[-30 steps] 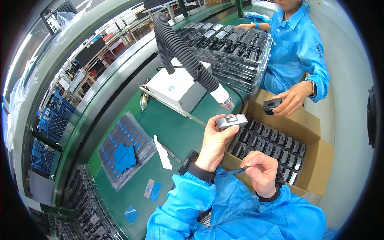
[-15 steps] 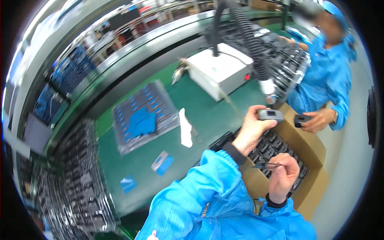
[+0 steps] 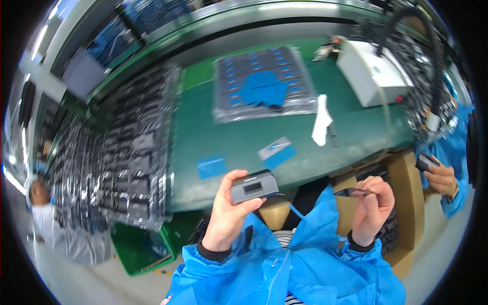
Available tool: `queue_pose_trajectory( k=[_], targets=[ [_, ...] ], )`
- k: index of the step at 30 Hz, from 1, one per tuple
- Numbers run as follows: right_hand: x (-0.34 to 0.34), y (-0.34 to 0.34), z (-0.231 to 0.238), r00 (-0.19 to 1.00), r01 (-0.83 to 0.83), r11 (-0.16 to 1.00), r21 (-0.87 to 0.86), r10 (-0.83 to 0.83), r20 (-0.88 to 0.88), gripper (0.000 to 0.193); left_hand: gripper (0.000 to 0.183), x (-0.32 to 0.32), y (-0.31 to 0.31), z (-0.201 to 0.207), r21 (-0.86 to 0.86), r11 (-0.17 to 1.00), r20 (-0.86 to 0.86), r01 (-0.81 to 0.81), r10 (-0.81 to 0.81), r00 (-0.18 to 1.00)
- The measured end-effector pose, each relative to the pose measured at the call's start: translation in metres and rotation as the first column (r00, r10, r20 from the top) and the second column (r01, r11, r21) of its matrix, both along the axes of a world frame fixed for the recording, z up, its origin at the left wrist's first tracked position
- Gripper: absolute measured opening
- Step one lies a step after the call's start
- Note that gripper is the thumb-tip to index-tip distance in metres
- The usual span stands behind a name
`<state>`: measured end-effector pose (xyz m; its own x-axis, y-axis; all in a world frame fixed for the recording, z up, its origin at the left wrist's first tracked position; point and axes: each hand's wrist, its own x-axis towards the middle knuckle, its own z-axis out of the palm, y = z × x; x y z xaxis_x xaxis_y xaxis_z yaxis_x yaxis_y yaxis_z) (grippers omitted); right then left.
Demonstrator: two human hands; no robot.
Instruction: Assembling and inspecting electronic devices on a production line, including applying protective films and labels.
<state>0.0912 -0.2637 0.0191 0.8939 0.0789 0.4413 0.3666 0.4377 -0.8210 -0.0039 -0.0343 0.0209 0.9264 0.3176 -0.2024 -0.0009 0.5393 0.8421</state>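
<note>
In front of my body, my left hand (image 3: 227, 213) is closed round a small grey and black electronic device (image 3: 254, 187) with a dark display window facing up. To the right, my right hand (image 3: 373, 206) pinches a thin dark pointed tool (image 3: 349, 192) that looks like tweezers, its tip directed left toward the device but apart from it. On the green table beyond the left hand lie a blue film piece (image 3: 211, 166) and a grey and blue card (image 3: 277, 152). A white strip of cloth or paper (image 3: 321, 122) rests farther right.
A wrapped tray (image 3: 221, 109) bears blue sheets. Stacked plastic trays (image 3: 137, 147) of dark parts stand left, above a green bin (image 3: 134, 254). A white box (image 3: 373, 76) with a hose is back right. A cardboard box (image 3: 412, 198) and a co-worker's hand (image 3: 441, 178) are right.
My view has swung left. My left hand has brought the device from beside the hose and cardboard box to in front of my body. My right hand still pinches the thin tool.
</note>
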Motion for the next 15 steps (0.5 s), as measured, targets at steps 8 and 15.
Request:
queue_pose_trajectory(
  k=[8, 15],
  targets=[
    [-0.001, 0.057, 0.002, 0.991, -0.131, 0.986, -0.102, 0.127, -0.046, 0.018, 0.06, -0.032, 0.036, -0.015, -0.09, 0.988, 0.016, -0.127, 0.129, 0.991],
    [-0.004, 0.063, 0.002, 0.991, -0.128, 0.979, -0.157, 0.12, -0.059, 0.017, 0.059, -0.032, 0.048, -0.02, -0.091, 0.99, 0.012, -0.109, 0.111, 0.994]
  ],
)
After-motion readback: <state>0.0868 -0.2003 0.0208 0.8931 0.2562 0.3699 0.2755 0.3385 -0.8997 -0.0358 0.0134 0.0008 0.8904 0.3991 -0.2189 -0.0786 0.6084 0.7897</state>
